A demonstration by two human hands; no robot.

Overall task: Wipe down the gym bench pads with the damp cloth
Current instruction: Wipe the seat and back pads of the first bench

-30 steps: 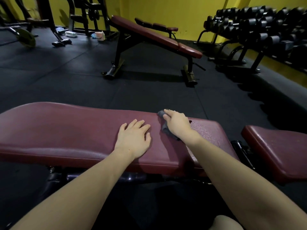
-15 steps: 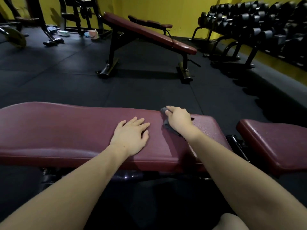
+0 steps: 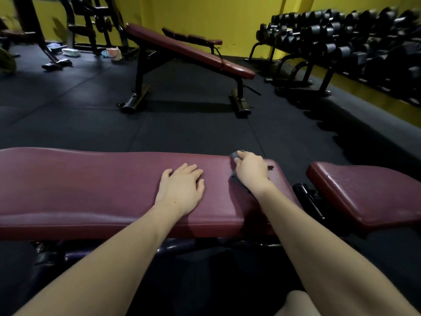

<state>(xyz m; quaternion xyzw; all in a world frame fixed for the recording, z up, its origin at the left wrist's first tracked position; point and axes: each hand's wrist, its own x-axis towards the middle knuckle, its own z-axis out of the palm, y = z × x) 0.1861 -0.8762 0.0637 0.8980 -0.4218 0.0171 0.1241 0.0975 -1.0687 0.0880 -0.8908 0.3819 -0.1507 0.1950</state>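
A long maroon bench pad [image 3: 91, 190] runs across in front of me, with a shorter maroon seat pad [image 3: 364, 192] to its right. My left hand [image 3: 182, 188] lies flat on the long pad, fingers straight. My right hand [image 3: 250, 172] is near the pad's far right edge, fingers bent over a dark grey cloth [image 3: 234, 156] and holding it against the pad. Most of the cloth is hidden under the hand. The surface to the right of the cloth looks wet.
Black frame parts [image 3: 305, 197] show in the gap between the two pads. A second inclined maroon bench [image 3: 193, 51] stands on the black rubber floor beyond. A dumbbell rack [image 3: 341, 42] lines the right wall. Machines and small items [image 3: 70, 52] sit at the far left.
My right hand has slid the cloth a little toward the pad's far edge and its fingers have curled more. My left hand has stayed flat in place.
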